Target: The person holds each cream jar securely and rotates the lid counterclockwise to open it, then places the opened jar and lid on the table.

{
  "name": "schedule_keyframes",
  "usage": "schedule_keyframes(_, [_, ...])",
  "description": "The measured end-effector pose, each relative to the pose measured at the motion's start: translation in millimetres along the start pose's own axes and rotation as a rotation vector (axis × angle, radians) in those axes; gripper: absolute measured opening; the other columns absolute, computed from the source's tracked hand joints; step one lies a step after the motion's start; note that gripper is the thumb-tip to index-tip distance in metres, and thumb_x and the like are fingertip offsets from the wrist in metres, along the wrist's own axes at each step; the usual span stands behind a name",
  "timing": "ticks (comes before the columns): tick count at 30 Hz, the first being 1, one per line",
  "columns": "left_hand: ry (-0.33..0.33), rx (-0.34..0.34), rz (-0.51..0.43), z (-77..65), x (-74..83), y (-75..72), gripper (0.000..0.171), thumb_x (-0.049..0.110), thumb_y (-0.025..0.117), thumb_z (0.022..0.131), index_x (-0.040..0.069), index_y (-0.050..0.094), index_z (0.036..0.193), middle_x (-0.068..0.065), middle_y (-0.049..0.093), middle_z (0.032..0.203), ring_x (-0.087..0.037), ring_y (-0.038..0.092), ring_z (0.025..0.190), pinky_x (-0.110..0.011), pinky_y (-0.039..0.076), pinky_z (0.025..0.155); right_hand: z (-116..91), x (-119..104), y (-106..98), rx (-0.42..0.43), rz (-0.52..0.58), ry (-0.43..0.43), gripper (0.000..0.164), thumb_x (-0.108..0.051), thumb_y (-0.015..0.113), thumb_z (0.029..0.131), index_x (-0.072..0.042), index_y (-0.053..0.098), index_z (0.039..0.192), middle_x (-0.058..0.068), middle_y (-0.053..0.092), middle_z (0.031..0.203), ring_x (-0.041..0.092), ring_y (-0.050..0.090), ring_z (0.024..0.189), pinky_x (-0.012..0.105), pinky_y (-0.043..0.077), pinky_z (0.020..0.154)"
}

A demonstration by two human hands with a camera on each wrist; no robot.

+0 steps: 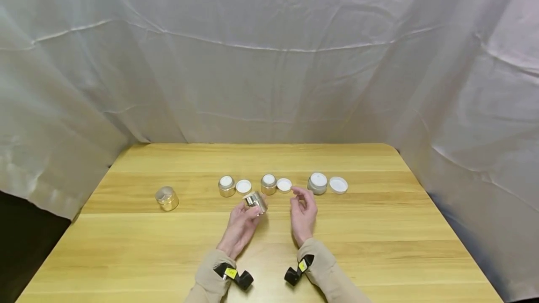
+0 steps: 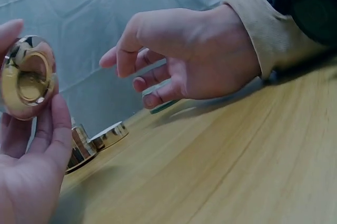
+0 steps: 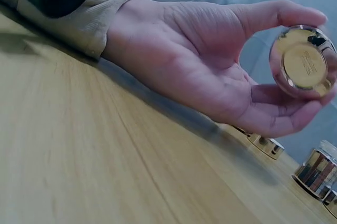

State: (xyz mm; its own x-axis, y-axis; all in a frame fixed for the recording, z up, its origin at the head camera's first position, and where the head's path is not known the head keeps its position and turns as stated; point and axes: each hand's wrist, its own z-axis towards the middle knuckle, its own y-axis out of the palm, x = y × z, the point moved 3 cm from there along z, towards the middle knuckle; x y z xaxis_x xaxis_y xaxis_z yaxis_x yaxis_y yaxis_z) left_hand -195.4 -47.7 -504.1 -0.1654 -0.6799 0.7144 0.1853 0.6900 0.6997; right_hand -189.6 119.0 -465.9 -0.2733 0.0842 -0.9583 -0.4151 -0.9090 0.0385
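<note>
Pinching a shiny gold, round, metallic-looking jar point(image 1: 254, 199) in the left hand point(image 1: 240, 229), tilted and up off the light wood-grain desk point(image 1: 391, 237). Got the right hand point(image 1: 303, 215) relaxed and loosely bent near it, gripping nothing. Also spotting two short gold jars with white tops point(image 1: 226, 187) further back, plus a wider grey white-topped jar point(image 1: 317, 184)

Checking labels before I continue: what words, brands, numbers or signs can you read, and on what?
No text is legible.
Gold jar in the left hand: fine print on its round end, too blurred.
Left wrist's yellow tag: too small.
Right wrist's yellow tag: too small.
</note>
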Motion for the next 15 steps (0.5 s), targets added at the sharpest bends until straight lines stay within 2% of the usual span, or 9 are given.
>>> schedule_keyframes(3, [0.016,-0.055,-0.090,-1.7,2.2,-1.1,0.051,-0.006,0.057,0.091,-0.007,0.042,0.139,-0.015,0.051,0.144,-0.022,0.058,0.129,-0.026,0.049,0.113,-0.3,-0.1,0.1,-0.008,0.001,0.003,0.026,0.015,0.054,0.087,0.013,0.064,0.112,0.027,0.056,0.107,0.021,0.055,0.093,0.012,0.050,0.077])
schedule_keyframes(7, [-0.002,-0.139,-0.209,-4.1,4.5,-0.9,0.036,-0.004,0.053,0.096,0.002,0.054,0.132,-0.011,0.056,0.140,-0.017,0.063,0.118,-0.028,0.049,0.114,-1.4,-0.5,0.6,-0.003,0.002,-0.007,0.028,0.016,0.053,0.086,0.012,0.063,0.112,0.027,0.055,0.109,0.015,0.053,0.091,0.011,0.051,0.074])
schedule_keyframes(12, [-0.050,-0.270,-0.295,-5.8,6.2,2.9,0.033,-0.001,0.050,0.101,0.008,0.061,0.131,-0.009,0.053,0.136,-0.019,0.061,0.118,-0.034,0.046,0.117,-2.3,-2.7,0.9,0.033,0.000,-0.051,0.032,0.018,0.053,0.084,0.012,0.063,0.113,0.027,0.054,0.112,0.010,0.050,0.090,0.010,0.049,0.069])
schedule_keyframes(15, [-0.068,-0.320,-0.310,-7.1,6.7,5.6,0.035,0.001,0.045,0.104,0.013,0.065,0.130,-0.008,0.051,0.137,-0.020,0.058,0.122,-0.032,0.047,0.116,-2.5,-4.6,0.7,0.046,0.002,-0.067,0.033,0.019,0.052,0.083,0.011,0.064,0.113,0.026,0.055,0.112,0.007,0.050,0.090,0.009,0.047,0.067])
